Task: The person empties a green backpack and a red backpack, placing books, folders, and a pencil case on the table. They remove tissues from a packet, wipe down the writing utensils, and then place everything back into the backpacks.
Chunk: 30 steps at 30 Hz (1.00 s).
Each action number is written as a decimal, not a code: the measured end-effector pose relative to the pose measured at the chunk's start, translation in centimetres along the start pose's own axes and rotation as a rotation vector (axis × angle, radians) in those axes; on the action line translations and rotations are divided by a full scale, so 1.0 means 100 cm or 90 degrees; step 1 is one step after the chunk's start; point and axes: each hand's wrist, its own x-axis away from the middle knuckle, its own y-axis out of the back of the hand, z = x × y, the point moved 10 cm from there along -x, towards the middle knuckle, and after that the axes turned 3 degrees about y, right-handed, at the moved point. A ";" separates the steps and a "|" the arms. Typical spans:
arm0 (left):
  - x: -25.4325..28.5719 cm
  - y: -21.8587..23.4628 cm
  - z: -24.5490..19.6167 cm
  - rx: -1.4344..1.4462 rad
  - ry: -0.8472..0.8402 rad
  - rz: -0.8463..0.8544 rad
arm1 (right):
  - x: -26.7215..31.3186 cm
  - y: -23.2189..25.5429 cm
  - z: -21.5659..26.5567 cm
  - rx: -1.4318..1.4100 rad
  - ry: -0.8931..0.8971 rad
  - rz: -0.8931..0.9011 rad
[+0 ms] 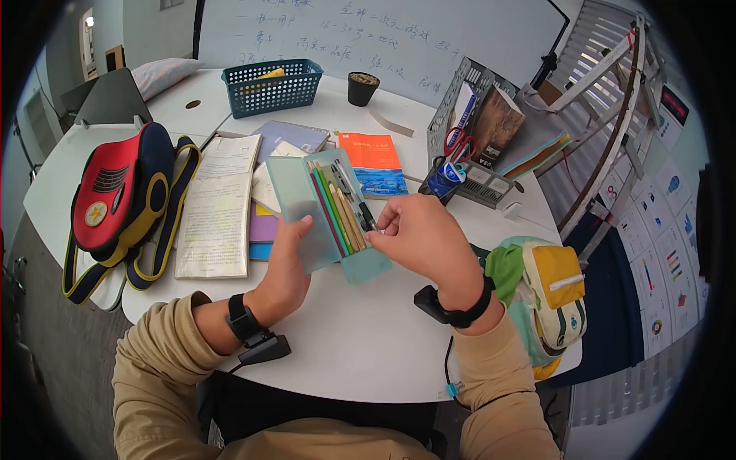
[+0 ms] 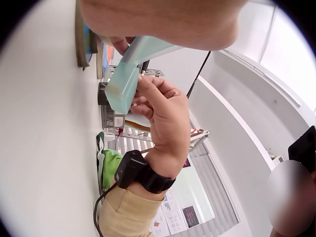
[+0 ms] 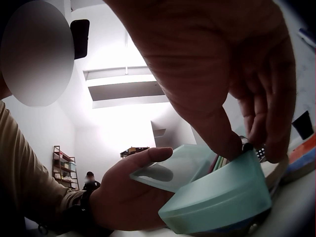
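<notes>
A pale teal pencil case [image 1: 369,267] stands open, tilted above the table, with coloured and wooden pencils [image 1: 337,211] and black pens inside. My left hand [image 1: 282,264] holds it from the left and below, thumb against the lid side. With thumb and index finger, my right hand [image 1: 425,239] pinches the end of a black pen [image 1: 367,216] at the case's right edge. In the left wrist view the right hand [image 2: 165,111] is at the case's end [image 2: 121,91]. The right wrist view shows the case [image 3: 217,197] between the left hand [image 3: 131,192] and the right fingers.
A red and navy bag [image 1: 115,192] and a paper stack [image 1: 217,207] lie left. Behind are notebooks, an orange book [image 1: 372,157], a teal basket [image 1: 274,93] and a small pot [image 1: 361,90]. A pen holder, a grey file rack [image 1: 491,184] and a green-yellow backpack [image 1: 540,299] stand right.
</notes>
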 end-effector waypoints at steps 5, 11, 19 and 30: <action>0.001 -0.001 -0.004 0.007 -0.012 0.009 | 0.007 0.010 0.013 0.003 0.017 -0.057; 0.000 0.001 -0.004 0.013 -0.019 0.012 | 0.008 0.007 0.018 0.048 0.030 -0.060; 0.001 0.001 -0.003 0.020 -0.010 0.010 | 0.005 0.004 0.017 -0.001 0.047 -0.059; -0.002 0.001 -0.008 0.037 -0.015 -0.009 | -0.005 0.005 0.001 -0.121 0.036 -0.057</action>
